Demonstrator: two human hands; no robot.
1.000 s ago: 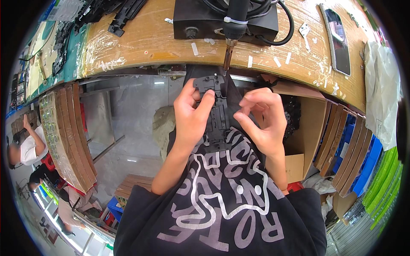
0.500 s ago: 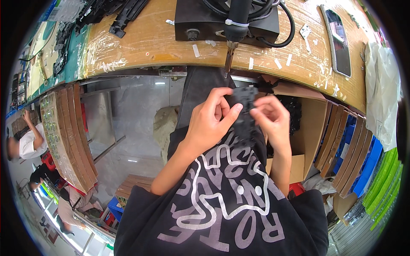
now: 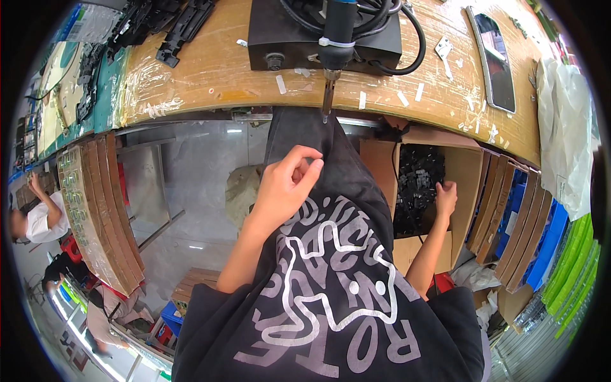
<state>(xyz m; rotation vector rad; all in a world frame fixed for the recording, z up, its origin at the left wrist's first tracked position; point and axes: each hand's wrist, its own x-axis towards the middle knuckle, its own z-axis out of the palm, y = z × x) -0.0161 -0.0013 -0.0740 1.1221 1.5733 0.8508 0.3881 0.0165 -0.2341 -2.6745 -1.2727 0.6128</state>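
My left hand (image 3: 291, 181) is raised above my lap, its fingers curled and thumb tip close to the index finger, with nothing visible between them. At the right, my right hand (image 3: 447, 200) is over the inner side of an open cardboard box (image 3: 463, 169). Its fingers are loosely bent and apart, with no held part to be seen. Inside the box lies a heap of small black plastic parts (image 3: 420, 184). Ahead of my left hand a soldering-type iron (image 3: 335, 48) with a metal tip points down past the table edge.
A black control box (image 3: 382, 48) with coiled cable stands on the wooden table (image 3: 210, 73). A phone (image 3: 493, 60) and paper scraps lie to its right, more black parts (image 3: 184, 32) to its left. Stacked cardboard (image 3: 95, 210) flanks the left side; other people are farther off.
The black plastic part that both hands held over my lap is no longer in view between them. My right hand has moved right to the box; my left has shifted slightly left.
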